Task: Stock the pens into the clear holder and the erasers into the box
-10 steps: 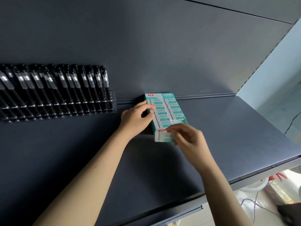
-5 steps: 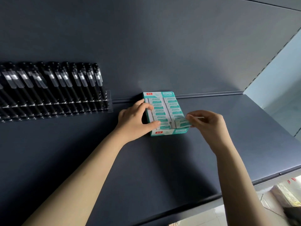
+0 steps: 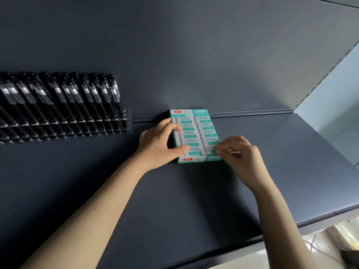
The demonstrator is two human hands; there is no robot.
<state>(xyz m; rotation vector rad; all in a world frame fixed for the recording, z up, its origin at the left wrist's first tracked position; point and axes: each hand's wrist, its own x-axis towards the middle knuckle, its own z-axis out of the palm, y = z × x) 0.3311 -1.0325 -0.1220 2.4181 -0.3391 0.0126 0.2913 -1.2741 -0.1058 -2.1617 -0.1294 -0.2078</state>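
A teal and white box [image 3: 189,113] lies flat on the dark shelf against the back wall, filled with two rows of white and teal erasers [image 3: 206,131]. My left hand [image 3: 158,144] grips the box's left side, thumb and forefinger curled over its edge. My right hand [image 3: 240,154] pinches the front right eraser [image 3: 211,147] at the box's near right corner. On the left, the clear holder [image 3: 128,121] stands against the wall, packed with several black pens [image 3: 87,98].
The dark shelf [image 3: 194,200] runs to a front edge at the lower right, with floor and cables below it. A pale side wall [image 3: 334,98] closes off the shelf on the right.
My right hand has come back left from beside the box to its front right corner, fingertips now on the eraser there. My left hand has kept its hold on the box.
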